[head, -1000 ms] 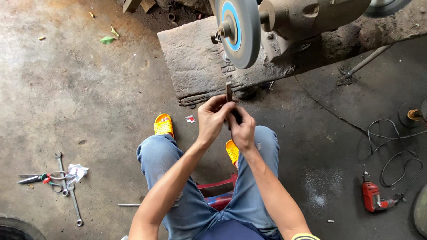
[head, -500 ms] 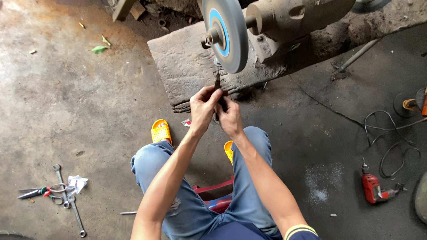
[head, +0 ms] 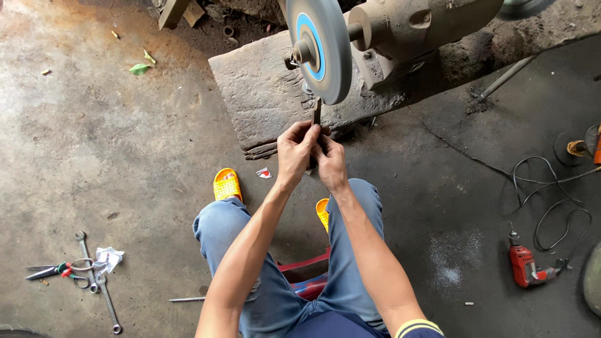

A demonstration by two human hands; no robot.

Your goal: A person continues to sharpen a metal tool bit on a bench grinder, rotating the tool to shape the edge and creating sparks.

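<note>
Rough concrete floor [head: 94, 144], flat metal strip [head: 317, 112], round grinding wheel [head: 322, 47]

both hands [head: 313, 153] press a metal piece [head: 317, 112] against the grinding wheel [head: 319, 47].

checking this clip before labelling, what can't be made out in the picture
Head view only:
- Metal piece: lower part hidden inside the left hand and right hand; whether it touches the wheel cannot be told.
- Grinder: top cut off by the upper edge.
- Stool: mostly hidden by the legs.
- Tools on the floor: too small to tell apart.
</note>
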